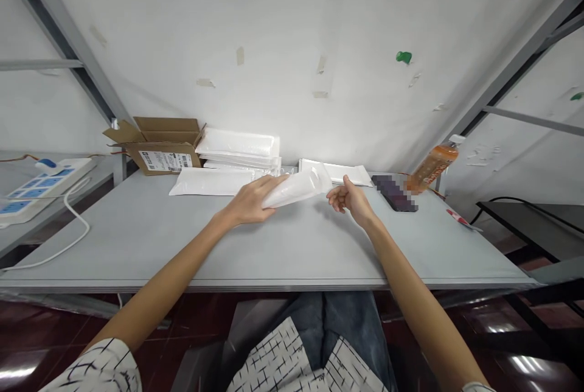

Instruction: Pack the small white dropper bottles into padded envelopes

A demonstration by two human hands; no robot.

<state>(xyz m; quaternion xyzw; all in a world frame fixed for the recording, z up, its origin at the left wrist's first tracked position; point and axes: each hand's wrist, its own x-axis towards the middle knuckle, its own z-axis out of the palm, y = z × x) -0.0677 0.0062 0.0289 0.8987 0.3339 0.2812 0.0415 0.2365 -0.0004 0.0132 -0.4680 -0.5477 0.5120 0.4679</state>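
Observation:
My left hand (255,200) grips one end of a white plastic packet (298,186), which is raised a little above the table and tilted up toward the right. Close to the packet's far right end is my right hand (349,200), its fingers curled and its thumb pointing up; a small gap seems to part it from the packet. Behind my left hand lies another flat white packet (210,181). A stack of white packets (239,143) sits at the back, and a further flat white packet (337,171) rests against the wall behind my right hand.
An open cardboard box (166,148) with a label stands at the back left. On the right are a dark phone (393,192), a bottle of orange drink (433,167) and a red-and-white wrapper (460,219). A power strip (43,188) with a white cable lies far left.

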